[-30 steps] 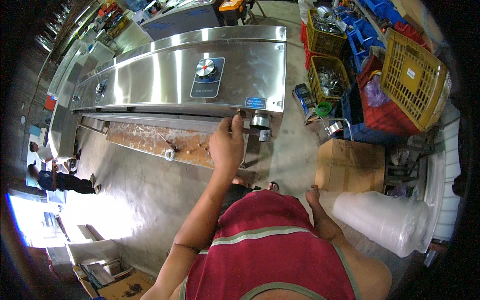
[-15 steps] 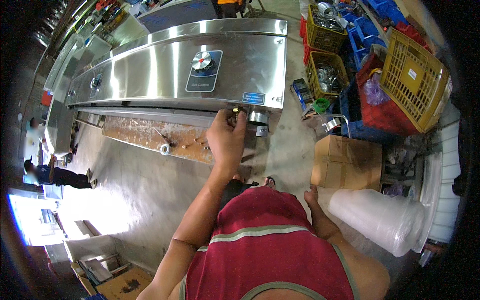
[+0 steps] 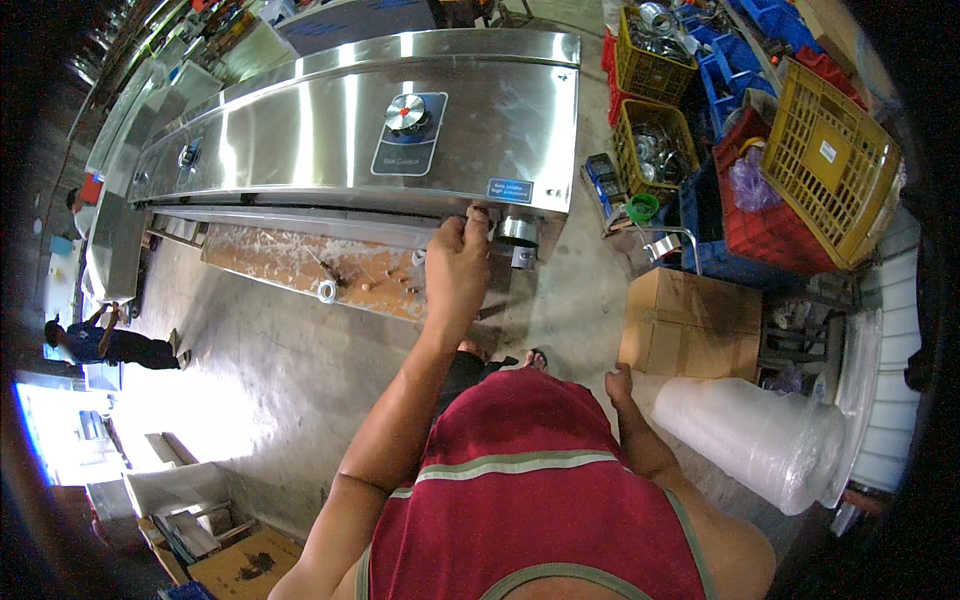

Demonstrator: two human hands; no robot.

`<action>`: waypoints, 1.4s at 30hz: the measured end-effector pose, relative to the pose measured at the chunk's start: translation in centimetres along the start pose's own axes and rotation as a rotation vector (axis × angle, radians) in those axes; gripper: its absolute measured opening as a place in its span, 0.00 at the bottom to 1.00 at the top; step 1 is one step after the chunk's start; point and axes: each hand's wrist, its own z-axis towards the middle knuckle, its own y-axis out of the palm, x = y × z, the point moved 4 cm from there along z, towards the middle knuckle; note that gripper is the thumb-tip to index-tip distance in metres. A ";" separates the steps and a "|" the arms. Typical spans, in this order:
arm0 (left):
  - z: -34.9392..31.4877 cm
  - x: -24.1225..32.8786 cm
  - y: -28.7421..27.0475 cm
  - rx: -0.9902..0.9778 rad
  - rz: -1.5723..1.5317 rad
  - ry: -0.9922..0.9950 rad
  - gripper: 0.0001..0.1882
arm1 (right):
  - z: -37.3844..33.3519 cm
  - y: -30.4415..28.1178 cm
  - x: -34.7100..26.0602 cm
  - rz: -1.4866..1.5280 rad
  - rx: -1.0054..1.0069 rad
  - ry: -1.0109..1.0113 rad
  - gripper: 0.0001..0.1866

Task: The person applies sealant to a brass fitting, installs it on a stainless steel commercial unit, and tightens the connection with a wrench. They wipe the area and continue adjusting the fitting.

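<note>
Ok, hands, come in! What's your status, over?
Left hand at lower edge of steel unit, beside round metal fitting; grip hidden. Right hand low at person's side, nothing visible in it. No obstacle seen.

Here's the worn brown board [image 3: 245, 262] — pale ring [image 3: 327, 291] lying on it — and concrete floor [image 3: 320, 385] carrying a cardboard box [image 3: 690, 325]!

The left arm [image 3: 388, 425] reached toward the far side, and the left hand [image 3: 459, 275] had its fingers [image 3: 478, 230] bent. The right arm [image 3: 648, 438] was lowered at the right, its right hand [image 3: 619, 384] partly curled.
</note>
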 end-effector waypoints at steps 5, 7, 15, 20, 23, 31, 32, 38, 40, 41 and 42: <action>-1.5 1.6 -0.3 0.238 0.604 0.361 0.17 | -0.7 -1.1 -3.2 -0.015 -0.167 0.008 0.27; -1.7 1.7 -0.5 0.209 0.577 0.362 0.18 | -0.7 -1.0 -3.3 -0.027 -0.159 0.009 0.27; -0.2 0.4 -0.9 -0.023 -0.017 -0.019 0.19 | 1.2 0.5 0.2 0.062 -0.094 0.102 0.26; -1.0 2.0 -1.1 0.208 0.464 0.371 0.17 | 1.5 0.4 -0.6 -0.065 -0.024 -0.131 0.25; -1.4 1.8 -1.3 0.185 0.492 0.401 0.17 | 1.7 0.6 -0.4 -0.052 -0.061 -0.076 0.26; 0.5 -1.3 -0.6 -0.095 -0.371 -0.111 0.24 | 6.6 4.2 1.9 0.774 -0.364 0.157 0.16; 0.4 -1.2 -0.8 -0.045 -0.347 -0.066 0.24 | 6.6 4.3 2.0 0.914 -0.344 0.131 0.17; 0.2 -1.1 -0.7 -0.036 -0.483 -0.112 0.22 | 4.1 -0.6 -1.7 0.003 -0.270 -0.213 0.33; -0.4 -0.3 -1.3 0.130 -0.312 0.050 0.20 | 2.8 -1.2 -2.9 -0.007 -0.231 -0.187 0.31; -0.7 -0.2 -1.3 0.145 -0.177 0.061 0.18 | 2.4 -1.4 -3.3 -0.012 -0.207 -0.185 0.29; -0.8 0.1 -1.7 0.191 -0.070 0.145 0.18 | 2.2 -1.6 -3.4 -0.012 -0.188 -0.180 0.28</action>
